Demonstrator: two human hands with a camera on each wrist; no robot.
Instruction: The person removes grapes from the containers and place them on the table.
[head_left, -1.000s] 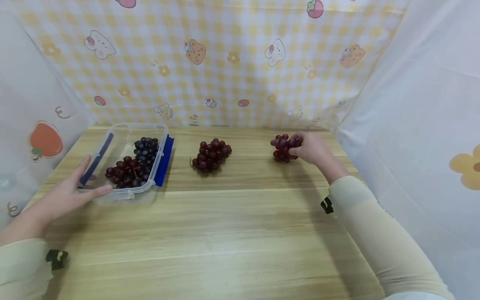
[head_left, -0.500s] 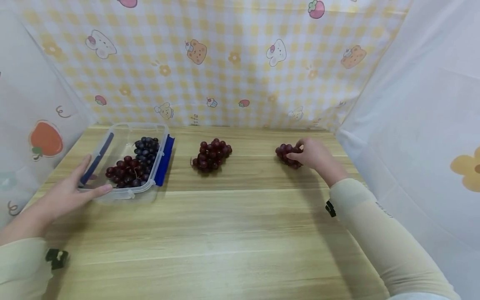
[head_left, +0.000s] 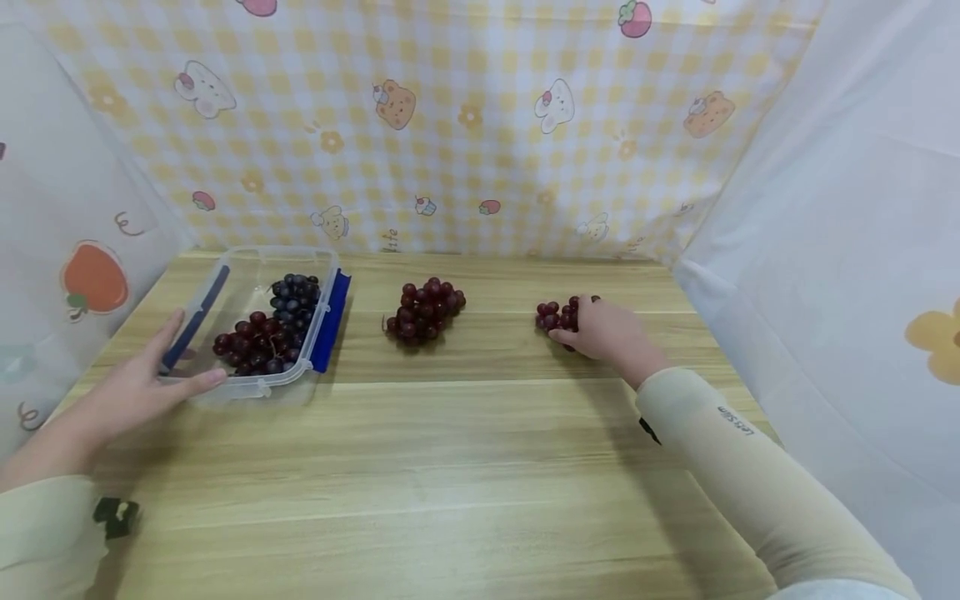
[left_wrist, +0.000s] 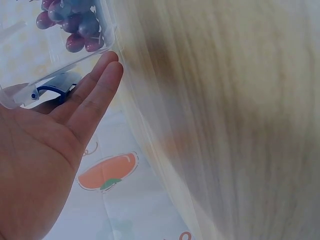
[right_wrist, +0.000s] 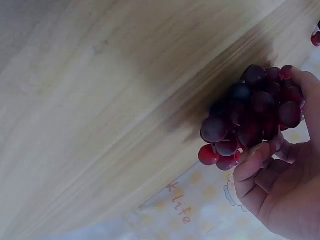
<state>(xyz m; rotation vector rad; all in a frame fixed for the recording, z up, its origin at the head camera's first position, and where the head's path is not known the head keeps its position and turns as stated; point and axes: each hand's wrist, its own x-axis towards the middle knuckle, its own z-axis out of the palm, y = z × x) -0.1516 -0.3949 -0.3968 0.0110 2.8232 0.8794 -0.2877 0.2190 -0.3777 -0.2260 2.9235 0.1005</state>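
Observation:
My right hand (head_left: pixel 609 332) grips a bunch of dark red grapes (head_left: pixel 551 317) at the right of the wooden table. In the right wrist view the thumb and curled fingers pinch the edge of the grapes (right_wrist: pixel 250 112), which are close over the wood. At the left, my left hand (head_left: pixel 131 396) rests against a clear plastic container (head_left: pixel 288 379) with blue clips. Its fingers lie straight along the container's left side, and the thumb is at the near rim. Inside are a red bunch (head_left: pixel 251 342) and a blackish bunch of grapes (head_left: pixel 296 296).
Another bunch of red grapes (head_left: pixel 423 312) lies between the container and my right hand. A yellow checked cloth (head_left: pixel 465 150) hangs behind the table (head_left: pixel 450 483), with pale printed cloths on both sides. The blue clip flap (head_left: pixel 332 325) sticks out to the container's right.
My right hand has lowered the bunch of grapes and brought it slightly nearer, first shifting right and then back left. The left hand and the container have stayed put.

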